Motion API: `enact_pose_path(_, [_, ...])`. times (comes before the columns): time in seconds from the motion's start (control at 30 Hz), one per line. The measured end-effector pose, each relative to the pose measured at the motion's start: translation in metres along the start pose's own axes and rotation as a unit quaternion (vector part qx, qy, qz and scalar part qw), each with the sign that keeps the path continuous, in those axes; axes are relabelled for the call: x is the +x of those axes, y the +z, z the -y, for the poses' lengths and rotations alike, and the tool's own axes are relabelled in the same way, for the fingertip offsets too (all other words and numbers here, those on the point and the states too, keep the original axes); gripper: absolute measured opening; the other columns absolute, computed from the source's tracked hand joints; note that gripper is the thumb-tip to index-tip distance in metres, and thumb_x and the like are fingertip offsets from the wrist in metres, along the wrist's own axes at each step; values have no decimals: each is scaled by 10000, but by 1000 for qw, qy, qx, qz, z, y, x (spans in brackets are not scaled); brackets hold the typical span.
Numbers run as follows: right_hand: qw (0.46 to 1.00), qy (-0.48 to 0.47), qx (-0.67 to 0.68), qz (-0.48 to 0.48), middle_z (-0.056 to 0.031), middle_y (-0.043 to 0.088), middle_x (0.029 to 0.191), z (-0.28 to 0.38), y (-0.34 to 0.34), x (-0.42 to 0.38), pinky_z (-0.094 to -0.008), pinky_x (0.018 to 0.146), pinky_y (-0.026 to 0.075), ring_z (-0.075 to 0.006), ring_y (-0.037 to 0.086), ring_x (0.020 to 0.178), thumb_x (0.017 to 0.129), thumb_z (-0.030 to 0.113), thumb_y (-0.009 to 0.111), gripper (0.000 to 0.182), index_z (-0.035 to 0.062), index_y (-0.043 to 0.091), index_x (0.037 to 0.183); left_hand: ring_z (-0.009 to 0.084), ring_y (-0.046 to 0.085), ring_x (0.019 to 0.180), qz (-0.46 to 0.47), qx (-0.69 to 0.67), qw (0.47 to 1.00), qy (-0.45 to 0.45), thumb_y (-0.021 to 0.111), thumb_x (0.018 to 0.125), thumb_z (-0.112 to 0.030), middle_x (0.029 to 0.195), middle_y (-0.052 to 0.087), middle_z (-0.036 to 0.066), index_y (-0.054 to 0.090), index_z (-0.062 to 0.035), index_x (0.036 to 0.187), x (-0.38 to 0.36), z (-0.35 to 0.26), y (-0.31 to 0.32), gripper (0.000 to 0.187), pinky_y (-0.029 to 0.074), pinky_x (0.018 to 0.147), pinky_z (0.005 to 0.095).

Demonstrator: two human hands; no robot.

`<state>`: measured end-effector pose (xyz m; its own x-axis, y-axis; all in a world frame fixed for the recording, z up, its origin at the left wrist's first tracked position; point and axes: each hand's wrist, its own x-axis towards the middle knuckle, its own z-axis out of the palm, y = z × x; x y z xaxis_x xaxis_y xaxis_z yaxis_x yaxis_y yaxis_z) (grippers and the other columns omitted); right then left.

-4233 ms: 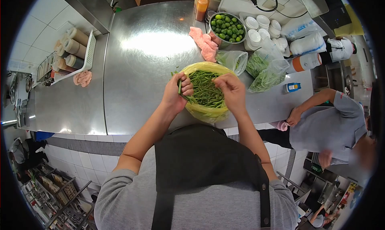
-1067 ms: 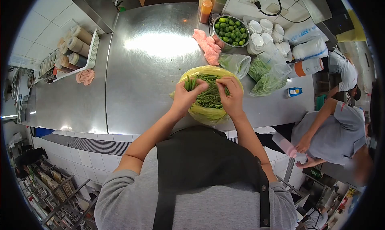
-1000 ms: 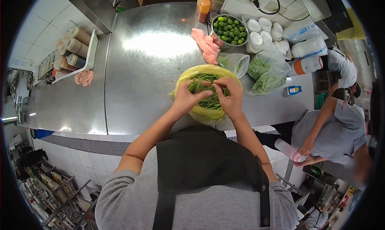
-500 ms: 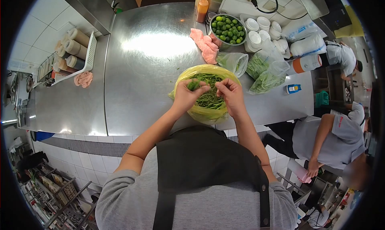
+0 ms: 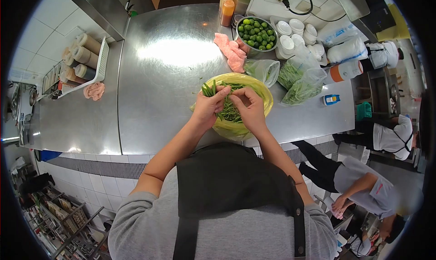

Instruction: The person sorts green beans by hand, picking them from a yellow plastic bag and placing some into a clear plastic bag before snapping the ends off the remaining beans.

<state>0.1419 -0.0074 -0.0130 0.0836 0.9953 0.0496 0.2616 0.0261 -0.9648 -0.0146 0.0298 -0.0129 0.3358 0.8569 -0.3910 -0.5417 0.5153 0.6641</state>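
Observation:
A yellow plastic bag (image 5: 265, 94), spread wide like a bowl, holds slim green pieces (image 5: 232, 113) that look like green beans or their stems. Over its left side my left hand (image 5: 208, 108) is closed around a small bunch of green beans (image 5: 209, 88), whose tips stick up past the fingers. My right hand (image 5: 250, 109) is over the bag's right side, thumb and fingers pinched together close to my left fingertips. Whatever is in that pinch is too small to make out.
Behind the bag are a pink cloth (image 5: 230, 53), a metal bowl of limes (image 5: 257, 34) and bags of greens (image 5: 297, 80). Stacked white containers (image 5: 287, 44) stand at back right. A basket of bottles (image 5: 101, 62) sits left. People (image 5: 363, 183) stand at right.
My right hand has moved left towards my left hand. The bunch in my left hand now stands up more visibly. At right, a co-worker has shifted back and lower in view.

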Motion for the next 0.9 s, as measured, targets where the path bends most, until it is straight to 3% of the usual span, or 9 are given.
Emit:
enact_pose_path(0.13, [997,-57,-10,49,-11,663,909,1,-10,5,-253,793,512,-85,629,831,952,72,670,89,5,676,1009,35,373,514,16,-27,999,-8,699,951,-184,638,433,-78,628,-70,912,-1,-3,-3,140,296,466,215])
enact_pose_path(0.23, [994,50,79,55,-66,663,925,-6,-32,15,-299,756,514,-153,634,789,929,75,662,111,13,703,1013,55,414,562,36,-99,994,-29,620,995,-205,675,443,-45,577,-68,883,3,-1,-10,182,301,486,214])
enact_pose_path(0.33, [995,95,-4,-5,-124,674,953,-26,-58,26,-342,774,531,-240,672,801,920,68,634,173,17,713,1064,89,476,614,76,-143,982,-99,558,1020,-191,734,499,4,532,-71,858,5,1,-20,203,367,510,220])
enact_pose_path(0.4, [964,56,-250,67,-151,701,951,-39,-66,25,-348,769,543,-263,689,830,889,47,656,172,-14,699,1044,102,497,637,55,-141,980,-132,540,1027,-192,752,517,16,544,-59,886,2,5,-18,194,406,535,228])
enact_pose_path(0.43, [964,56,-251,66,-151,701,951,-45,-63,24,-348,769,543,-263,689,830,889,47,656,172,-14,699,1044,114,518,660,32,-140,976,-164,521,1034,-193,770,536,28,557,-46,915,0,7,-15,192,445,560,237])
enact_pose_path(0.5, [921,36,-375,94,-199,658,1000,-53,-53,18,-446,856,522,-389,644,968,831,65,679,142,4,695,959,122,528,669,6,-111,979,-170,501,1038,-185,780,546,34,567,-33,955,-3,9,-6,185,470,585,248])
enact_pose_path(0.73, [907,30,-420,-2,-173,614,972,-46,-25,17,-468,845,501,-369,621,974,792,71,729,117,13,647,853,110,536,669,23,-119,982,-147,558,998,-138,806,572,11,620,-10,1040,5,18,-24,148,427,555,224])
enact_pose_path(0.83, [935,32,-349,64,-154,625,927,-29,-38,15,-431,789,513,-329,630,887,781,85,754,180,9,650,906,66,446,595,14,13,993,-114,651,964,-182,759,526,-42,652,-29,1038,3,14,-23,170,361,517,197])
enact_pose_path(0.9, [981,33,-173,80,-81,645,882,-15,-40,14,-344,749,516,-204,638,810,810,84,759,188,5,643,935,48,439,590,8,103,991,-83,697,932,-161,741,523,-61,669,-34,1051,-7,8,-6,176,352,523,195])
